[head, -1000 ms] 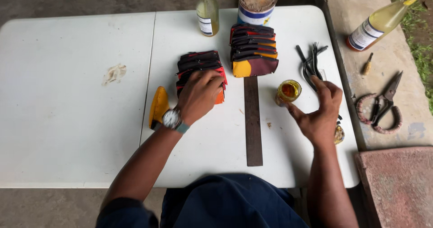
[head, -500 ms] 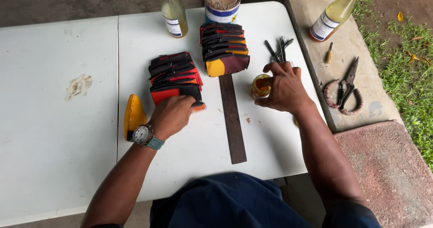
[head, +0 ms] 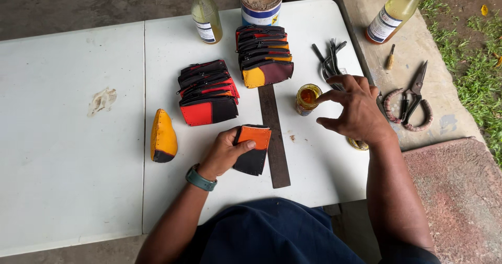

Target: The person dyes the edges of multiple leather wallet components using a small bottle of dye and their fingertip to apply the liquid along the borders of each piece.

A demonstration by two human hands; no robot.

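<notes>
On the table (head: 78,154), left hand (head: 222,154) grips leather piece (head: 252,149).

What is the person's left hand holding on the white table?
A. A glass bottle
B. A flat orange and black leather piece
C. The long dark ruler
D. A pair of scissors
B: the left hand grips a flat orange and black leather piece by its edge, just beside the ruler, while the right hand hovers near the small jar.
</notes>
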